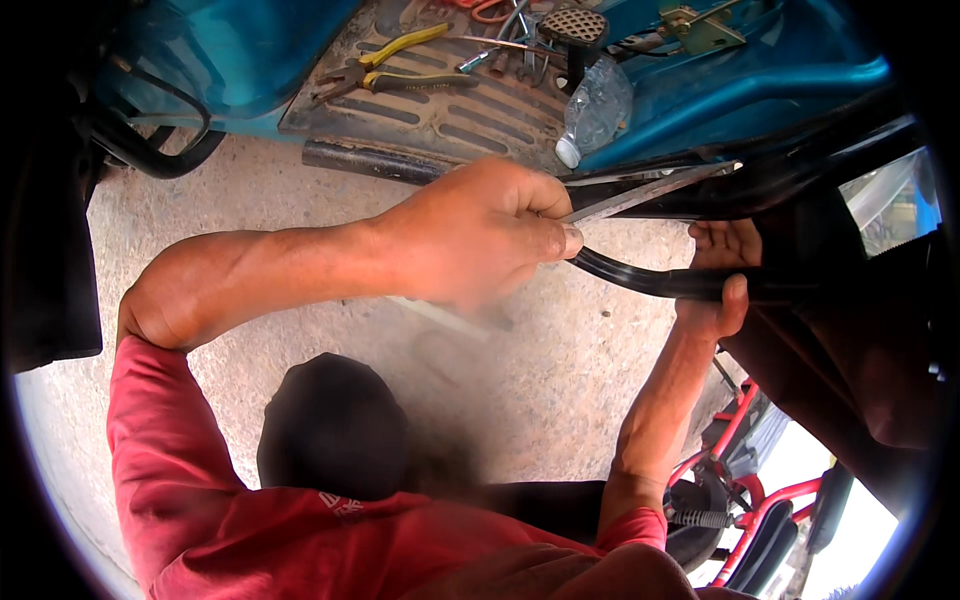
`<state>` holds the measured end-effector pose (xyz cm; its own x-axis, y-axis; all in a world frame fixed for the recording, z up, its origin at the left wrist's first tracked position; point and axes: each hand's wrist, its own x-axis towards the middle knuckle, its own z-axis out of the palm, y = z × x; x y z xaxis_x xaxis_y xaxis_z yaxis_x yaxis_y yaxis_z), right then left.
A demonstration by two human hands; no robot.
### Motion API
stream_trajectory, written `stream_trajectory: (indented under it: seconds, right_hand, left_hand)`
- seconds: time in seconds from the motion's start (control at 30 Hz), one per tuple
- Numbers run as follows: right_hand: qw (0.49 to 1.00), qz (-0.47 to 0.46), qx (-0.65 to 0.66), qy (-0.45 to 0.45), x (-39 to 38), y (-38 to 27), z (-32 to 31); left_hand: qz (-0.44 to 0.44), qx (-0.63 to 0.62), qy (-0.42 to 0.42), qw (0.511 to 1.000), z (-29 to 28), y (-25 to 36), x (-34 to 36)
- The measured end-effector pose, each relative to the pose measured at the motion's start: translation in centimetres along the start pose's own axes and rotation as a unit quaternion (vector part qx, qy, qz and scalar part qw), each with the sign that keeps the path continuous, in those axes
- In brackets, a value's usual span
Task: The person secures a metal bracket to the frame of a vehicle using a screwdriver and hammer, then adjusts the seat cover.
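Note:
My left hand (490,235) is closed, with a flat grey metal bar (650,193) jutting from between its thumb and fingers. The bar slants up to the right, its far end lying near a black frame rail (800,160). Just below the bar, the tip of my left thumb meets the end of a curved black tube (640,278). Further along that tube, my right hand (718,280) wraps round it, thumb in front and fingertips showing behind. What the tube joins at its right end is lost in shadow.
Yellow-handled pliers (405,45), a second pair of pliers (425,82) and a socket wrench (475,64) lie on the ribbed footboard (400,125). Beside them are a pedal (572,25) and a clear plastic bottle (598,100). Blue body panels (740,110) surround it. A red-framed vehicle (745,500) stands lower right.

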<state>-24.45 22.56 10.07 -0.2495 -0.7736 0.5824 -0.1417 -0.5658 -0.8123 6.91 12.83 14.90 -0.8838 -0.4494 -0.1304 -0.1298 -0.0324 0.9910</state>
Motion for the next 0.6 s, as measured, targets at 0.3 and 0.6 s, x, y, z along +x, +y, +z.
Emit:
stream_trajectory:
  seconds: [0.3, 0.6]
  right_hand:
    - [0.999, -0.008, -0.023, -0.035, -0.5, 0.7, -1.4]
    - [0.999, 0.019, -0.024, -0.031, -1.7, 0.6, -2.0]
  left_hand:
    - [0.011, 0.002, 0.024, 1.0, -0.5, -0.3, -0.5]
    - [0.017, -0.065, 0.033, 0.997, -0.9, -1.0, -0.8]
